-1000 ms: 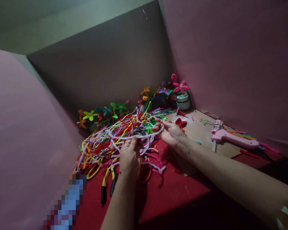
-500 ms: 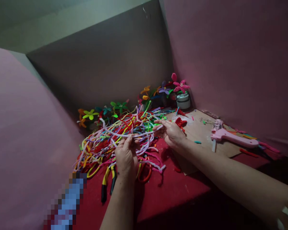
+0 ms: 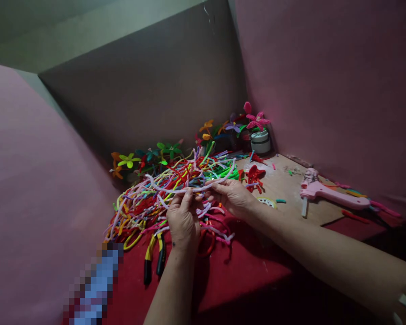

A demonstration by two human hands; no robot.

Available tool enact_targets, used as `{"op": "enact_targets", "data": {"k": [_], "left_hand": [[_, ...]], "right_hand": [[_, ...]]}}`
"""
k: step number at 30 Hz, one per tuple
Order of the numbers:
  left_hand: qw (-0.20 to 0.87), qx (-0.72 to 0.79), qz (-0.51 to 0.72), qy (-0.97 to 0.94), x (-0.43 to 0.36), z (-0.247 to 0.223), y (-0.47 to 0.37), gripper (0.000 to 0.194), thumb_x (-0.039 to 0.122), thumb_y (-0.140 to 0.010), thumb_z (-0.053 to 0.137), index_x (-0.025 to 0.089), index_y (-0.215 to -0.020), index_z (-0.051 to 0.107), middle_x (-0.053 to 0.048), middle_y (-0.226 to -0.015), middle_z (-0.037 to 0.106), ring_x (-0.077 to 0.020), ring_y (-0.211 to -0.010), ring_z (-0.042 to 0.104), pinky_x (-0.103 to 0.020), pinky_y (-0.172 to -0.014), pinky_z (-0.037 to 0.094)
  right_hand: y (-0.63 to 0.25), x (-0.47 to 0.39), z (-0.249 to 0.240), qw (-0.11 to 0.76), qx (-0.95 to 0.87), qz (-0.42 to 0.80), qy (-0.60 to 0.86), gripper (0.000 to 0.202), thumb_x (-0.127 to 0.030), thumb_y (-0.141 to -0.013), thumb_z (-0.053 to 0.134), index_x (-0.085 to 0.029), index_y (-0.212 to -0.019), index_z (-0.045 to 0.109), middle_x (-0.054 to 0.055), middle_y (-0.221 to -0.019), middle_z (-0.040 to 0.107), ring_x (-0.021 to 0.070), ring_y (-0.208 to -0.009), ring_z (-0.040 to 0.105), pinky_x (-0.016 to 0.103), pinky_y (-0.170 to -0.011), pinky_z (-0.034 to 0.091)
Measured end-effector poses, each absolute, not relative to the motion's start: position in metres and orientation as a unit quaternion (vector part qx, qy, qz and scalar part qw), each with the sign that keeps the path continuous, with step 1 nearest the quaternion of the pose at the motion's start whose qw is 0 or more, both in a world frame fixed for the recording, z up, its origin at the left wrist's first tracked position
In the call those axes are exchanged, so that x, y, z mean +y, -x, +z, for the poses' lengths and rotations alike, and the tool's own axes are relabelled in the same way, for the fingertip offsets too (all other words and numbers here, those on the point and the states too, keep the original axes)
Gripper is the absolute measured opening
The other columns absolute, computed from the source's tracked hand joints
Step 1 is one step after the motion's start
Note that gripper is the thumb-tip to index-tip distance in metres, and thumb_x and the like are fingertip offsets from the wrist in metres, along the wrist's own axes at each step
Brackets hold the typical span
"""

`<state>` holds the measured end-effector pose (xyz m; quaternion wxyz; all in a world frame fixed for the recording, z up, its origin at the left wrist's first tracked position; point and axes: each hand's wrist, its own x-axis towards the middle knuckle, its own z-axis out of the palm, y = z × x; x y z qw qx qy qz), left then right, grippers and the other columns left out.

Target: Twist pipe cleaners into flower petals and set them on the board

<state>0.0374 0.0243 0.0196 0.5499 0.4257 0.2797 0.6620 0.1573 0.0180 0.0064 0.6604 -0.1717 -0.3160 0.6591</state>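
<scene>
A pale lilac pipe cleaner (image 3: 169, 191) runs in a shallow curve across both hands, its two ends bent upward. My left hand (image 3: 185, 216) pinches it near the middle between thumb and fingers. Just to the right, my right hand (image 3: 228, 194) grips the same stem with thumb and fingertips. Behind and under the hands lies a large heap of colourful pipe cleaners (image 3: 135, 203). Pliers with yellow and black handles (image 3: 149, 257) rest in front of the heap, and red scissor handles (image 3: 208, 241) show partly behind my left hand.
A pink glue gun (image 3: 334, 195) lies on a brown board (image 3: 291, 180) at the right, near a white and yellow ring (image 3: 266, 202) and red fuzzy pieces (image 3: 255, 175). Fuzzy flowers (image 3: 128, 160) and a lidded grey container (image 3: 260, 142) stand behind on the red table (image 3: 240, 280).
My right hand has moved left, closer to my left hand, and now grips the stem. The stem's right end now stands up freely. The white and yellow ring has come into view.
</scene>
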Motion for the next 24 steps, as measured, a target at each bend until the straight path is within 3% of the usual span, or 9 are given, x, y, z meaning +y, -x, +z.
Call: {"op": "enact_targets", "data": {"k": [8, 15, 19, 24], "left_hand": [[0.537, 0.354, 0.606, -0.468, 0.019, 0.017, -0.038, 0.02, 0.024, -0.063, 0.068, 0.011, -0.073, 0.058, 0.002, -0.056, 0.056, -0.0065, -0.045, 0.049, -0.018, -0.042, 0.036], [0.504, 0.352, 0.603, -0.509, 0.016, 0.018, -0.038, 0.019, 0.027, -0.063, 0.067, 0.014, -0.067, 0.054, 0.006, -0.048, 0.049, -0.0044, -0.037, 0.042, -0.016, -0.035, 0.032], [0.506, 0.34, 0.581, -0.54, 0.017, 0.013, -0.04, 0.021, 0.029, -0.066, 0.066, 0.016, -0.078, 0.055, 0.005, -0.051, 0.055, -0.0072, -0.038, 0.049, -0.017, -0.037, 0.038], [0.548, 0.327, 0.563, -0.526, 0.02, 0.009, -0.041, 0.02, 0.029, -0.068, 0.065, 0.014, -0.077, 0.055, 0.002, -0.057, 0.06, -0.0095, -0.047, 0.058, -0.02, -0.048, 0.046]], "right_hand": [[-0.163, 0.021, 0.007, 0.69, -0.247, 0.65, 0.201, 0.007, -0.005, -0.066, 0.06, -0.01, -0.07, 0.064, 0.002, -0.056, 0.06, 0.0075, -0.044, 0.053, 0.016, -0.036, 0.037], [-0.161, 0.014, 0.001, 0.617, -0.409, 0.576, 0.346, 0.016, -0.012, -0.057, 0.064, -0.009, -0.072, 0.068, -0.002, -0.048, 0.055, 0.0061, -0.043, 0.045, 0.02, -0.045, 0.035], [-0.159, 0.013, -0.004, 0.564, -0.556, 0.451, 0.412, 0.013, -0.017, -0.063, 0.058, -0.01, -0.065, 0.069, -0.002, -0.052, 0.057, 0.0092, -0.052, 0.048, 0.021, -0.052, 0.036], [-0.159, 0.014, -0.007, 0.499, -0.645, 0.323, 0.48, 0.02, -0.02, -0.07, 0.052, -0.01, -0.059, 0.066, 0.001, -0.053, 0.057, 0.0101, -0.054, 0.048, 0.02, -0.052, 0.034]]}}
